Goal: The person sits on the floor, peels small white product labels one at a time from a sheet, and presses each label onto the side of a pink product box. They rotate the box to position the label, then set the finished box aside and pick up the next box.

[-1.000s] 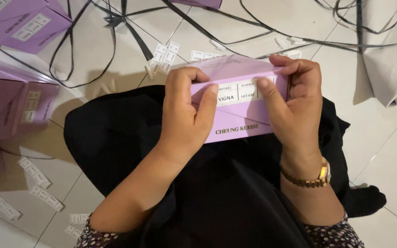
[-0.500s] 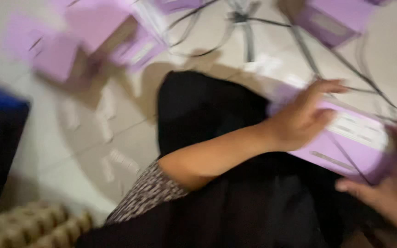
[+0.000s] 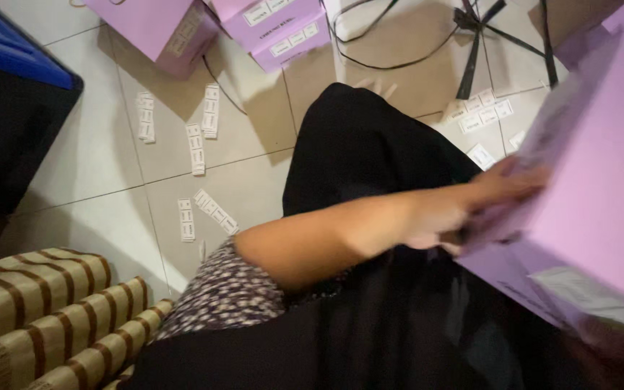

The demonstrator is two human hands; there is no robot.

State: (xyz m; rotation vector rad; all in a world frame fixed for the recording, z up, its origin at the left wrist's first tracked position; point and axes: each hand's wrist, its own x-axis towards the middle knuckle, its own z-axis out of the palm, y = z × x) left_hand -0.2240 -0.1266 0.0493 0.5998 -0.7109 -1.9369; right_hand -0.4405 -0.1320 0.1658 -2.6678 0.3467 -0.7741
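Note:
A large lilac paper bag [image 3: 601,180] with a white label near its bottom fills the right side, tilted and close to the camera. My left arm reaches across my black-clothed lap, and my left hand [image 3: 503,198], blurred, grips the bag's left edge. My right hand [image 3: 615,347] shows only as a dark blurred shape under the bag's lower corner, holding it from below. The bag hides most of its fingers.
Two more lilac bags [image 3: 167,29] [image 3: 283,25] stand on the tiled floor at the top. White label strips [image 3: 196,144] lie scattered, with black ribbons [image 3: 471,43] at the top right. A blue bin [image 3: 16,50] is at the far left, a striped cushion [image 3: 30,310] at the bottom left.
The view has swung left and down. The lilac bag has moved from in front of me to the right and closer to the camera, still in both hands.

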